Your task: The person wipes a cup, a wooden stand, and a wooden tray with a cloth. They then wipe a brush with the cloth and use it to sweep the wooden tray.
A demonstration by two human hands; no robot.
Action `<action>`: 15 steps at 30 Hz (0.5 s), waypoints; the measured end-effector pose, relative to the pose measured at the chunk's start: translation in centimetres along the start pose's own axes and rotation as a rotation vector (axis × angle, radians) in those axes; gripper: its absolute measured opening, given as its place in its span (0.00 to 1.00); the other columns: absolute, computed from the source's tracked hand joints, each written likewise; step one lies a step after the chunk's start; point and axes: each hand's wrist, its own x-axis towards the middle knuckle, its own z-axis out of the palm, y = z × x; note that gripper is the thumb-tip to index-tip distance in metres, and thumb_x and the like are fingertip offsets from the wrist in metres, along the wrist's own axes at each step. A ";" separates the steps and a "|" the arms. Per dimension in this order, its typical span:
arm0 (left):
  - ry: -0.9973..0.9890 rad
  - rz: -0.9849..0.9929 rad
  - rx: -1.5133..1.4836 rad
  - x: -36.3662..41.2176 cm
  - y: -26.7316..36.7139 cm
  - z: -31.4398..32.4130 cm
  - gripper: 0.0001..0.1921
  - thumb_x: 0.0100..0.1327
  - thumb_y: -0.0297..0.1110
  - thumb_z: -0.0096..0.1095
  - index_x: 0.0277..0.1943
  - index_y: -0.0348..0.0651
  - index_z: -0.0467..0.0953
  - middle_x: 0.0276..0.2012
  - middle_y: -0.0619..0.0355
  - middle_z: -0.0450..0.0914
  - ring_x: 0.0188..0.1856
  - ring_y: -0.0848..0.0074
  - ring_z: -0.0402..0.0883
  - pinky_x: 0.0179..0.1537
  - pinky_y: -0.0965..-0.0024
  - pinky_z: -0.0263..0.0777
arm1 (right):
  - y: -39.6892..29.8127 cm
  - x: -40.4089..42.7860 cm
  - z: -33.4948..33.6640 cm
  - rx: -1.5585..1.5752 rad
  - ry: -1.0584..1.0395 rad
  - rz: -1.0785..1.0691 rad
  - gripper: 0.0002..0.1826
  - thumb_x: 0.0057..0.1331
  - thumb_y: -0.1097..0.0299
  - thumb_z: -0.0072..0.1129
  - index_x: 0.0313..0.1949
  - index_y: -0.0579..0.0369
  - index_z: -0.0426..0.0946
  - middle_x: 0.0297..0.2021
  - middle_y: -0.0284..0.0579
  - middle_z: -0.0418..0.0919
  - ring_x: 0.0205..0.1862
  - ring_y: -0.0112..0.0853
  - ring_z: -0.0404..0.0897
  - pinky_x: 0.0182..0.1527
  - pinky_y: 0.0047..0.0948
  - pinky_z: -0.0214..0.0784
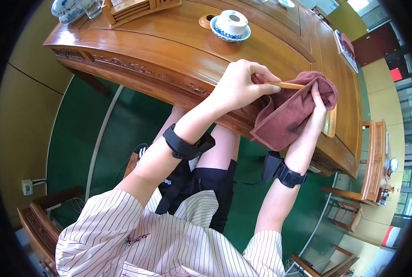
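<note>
My left hand (238, 85) pinches one end of a slim wooden stick (284, 85) between thumb and fingers. The stick's other end runs into a maroon cloth (289, 110). My right hand (318, 98) grips that cloth around the stick, and a loose corner hangs down past the table's front edge. A dark patch marks the hanging part. What shape the stick has inside the folds is hidden. Both hands are over the near edge of a polished wooden table (164, 52). Just beyond the right wrist, a pale wooden piece (330, 123) lies at that edge.
A blue-and-white porcelain piece (231, 25) sits in a matching bowl (230, 38), beside a round wooden piece (206, 21). A slatted wooden rack (136, 11), a glass (93, 9) and a porcelain vessel (67, 12) stand at far left. Another cloth (348, 45) lies far right.
</note>
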 end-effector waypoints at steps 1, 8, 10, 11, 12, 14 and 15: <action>-0.003 0.001 -0.001 0.0 0.0 0.0 0.10 0.51 0.32 0.70 0.37 0.37 0.83 0.25 0.53 0.82 0.26 0.78 0.79 0.34 0.75 0.73 | 0.1 0.1 -0.1 0.000 0.002 -0.002 0.10 0.64 0.65 0.57 0.40 0.56 0.75 0.37 0.42 0.78 0.37 0.30 0.79 0.40 0.29 0.73; 0.012 -0.103 -0.057 -0.1 0.1 -0.7 0.11 0.54 0.32 0.70 0.38 0.37 0.83 0.26 0.61 0.81 0.27 0.88 0.73 0.29 0.82 0.65 | -1.0 -2.2 2.3 -0.004 0.200 -0.029 0.17 0.66 0.55 0.54 0.45 0.54 0.72 0.40 0.42 0.76 0.41 0.32 0.78 0.44 0.32 0.73; 0.007 -0.113 -0.071 -0.1 0.1 -1.0 0.11 0.55 0.32 0.69 0.40 0.36 0.82 0.26 0.62 0.81 0.26 0.89 0.72 0.27 0.83 0.64 | -1.2 -2.6 3.0 -0.023 0.261 -0.017 0.19 0.66 0.52 0.53 0.47 0.53 0.71 0.43 0.42 0.76 0.43 0.32 0.77 0.46 0.35 0.73; 0.004 -0.118 -0.068 -0.2 0.0 -1.1 0.11 0.55 0.32 0.69 0.40 0.36 0.82 0.26 0.62 0.81 0.26 0.89 0.72 0.27 0.83 0.64 | -1.2 -2.7 3.0 -0.020 0.264 -0.013 0.19 0.66 0.52 0.53 0.47 0.53 0.71 0.43 0.42 0.76 0.43 0.32 0.77 0.46 0.35 0.73; -0.007 -0.102 -0.061 0.0 -0.1 -1.1 0.11 0.55 0.32 0.69 0.39 0.36 0.82 0.26 0.62 0.81 0.25 0.89 0.72 0.27 0.83 0.65 | -1.3 -2.8 2.9 -0.017 0.251 -0.033 0.19 0.66 0.53 0.53 0.47 0.53 0.71 0.43 0.42 0.76 0.43 0.32 0.77 0.46 0.34 0.73; -0.028 -0.085 -0.049 0.2 -0.3 -1.3 0.12 0.55 0.32 0.69 0.39 0.35 0.82 0.26 0.62 0.81 0.24 0.88 0.72 0.27 0.83 0.65 | -1.1 -2.6 2.7 -0.007 0.245 -0.056 0.19 0.66 0.53 0.52 0.48 0.53 0.71 0.43 0.42 0.76 0.43 0.32 0.77 0.46 0.34 0.73; -0.048 -0.068 -0.017 0.3 -0.2 -1.3 0.11 0.55 0.32 0.69 0.39 0.35 0.82 0.26 0.62 0.81 0.24 0.88 0.72 0.27 0.82 0.66 | -0.8 -2.0 2.0 -0.021 0.246 -0.052 0.19 0.67 0.51 0.50 0.47 0.53 0.71 0.43 0.41 0.75 0.44 0.30 0.77 0.47 0.31 0.72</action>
